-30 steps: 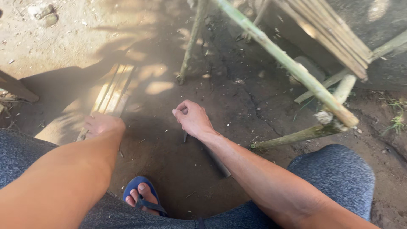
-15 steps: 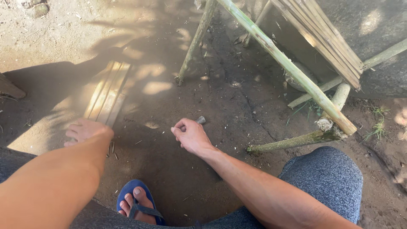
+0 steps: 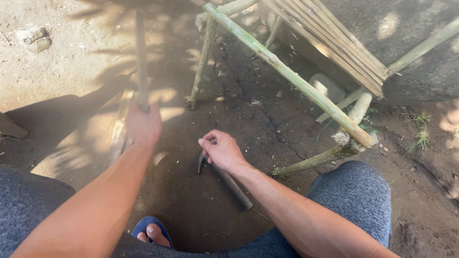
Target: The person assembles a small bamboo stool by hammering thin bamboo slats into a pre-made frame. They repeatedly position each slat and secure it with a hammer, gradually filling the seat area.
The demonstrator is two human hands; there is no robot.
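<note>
we are seeing no packages or labels on the dirt ground (image 3: 62, 71). our left hand (image 3: 142, 125) is reaching forward, fingers clenched around a thin upright bamboo stick (image 3: 140, 52). our right hand (image 3: 223, 151) is resting low, fingers grasping a dark knife (image 3: 228, 180) lying on the soil. a bamboo frame (image 3: 287, 71) is standing at right.

2 hands: left hand (image 3: 142, 125), right hand (image 3: 221, 150). 1 bamboo stick (image 3: 140, 57), 1 dark tool (image 3: 233, 184), 1 bamboo frame (image 3: 287, 74), 1 blue sandal (image 3: 143, 224), 1 pale stone (image 3: 326, 86).
</note>
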